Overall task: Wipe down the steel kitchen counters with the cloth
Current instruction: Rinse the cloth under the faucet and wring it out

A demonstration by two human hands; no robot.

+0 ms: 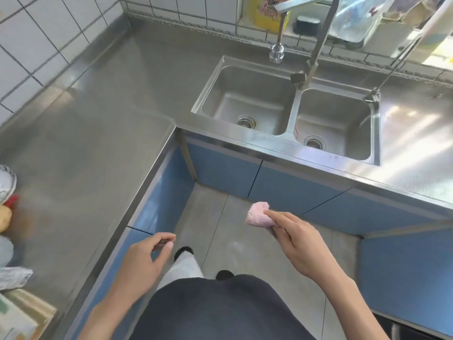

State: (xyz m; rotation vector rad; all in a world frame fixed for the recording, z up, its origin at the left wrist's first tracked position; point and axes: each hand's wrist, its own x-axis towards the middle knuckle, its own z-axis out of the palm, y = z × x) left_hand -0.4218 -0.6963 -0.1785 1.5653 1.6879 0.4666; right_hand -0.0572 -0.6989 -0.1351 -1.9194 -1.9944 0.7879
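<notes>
Right hand [297, 244] pinches the bunched pink cloth [257, 214] above the floor, clear of the steel worktop [98, 123]. Left hand [144, 261] hangs loosely curled, holding nothing.

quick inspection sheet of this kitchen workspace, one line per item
surface: L-shaped steel counter with a double sink set into it; sheen and glare on the steel, dirt not discernible.
job's things: pink cloth, bunched, held above the floor, not touching the counter.
clutter: bags and packages at the counter's left edge, blurred.
grippers: right hand pinches the cloth; left hand loosely curled, holding nothing.
cables: thin line running down to a fitting beside the sink; nature unclear.
surroundings: white tiled wall, faucet, blue cabinet fronts, grey floor.
</notes>
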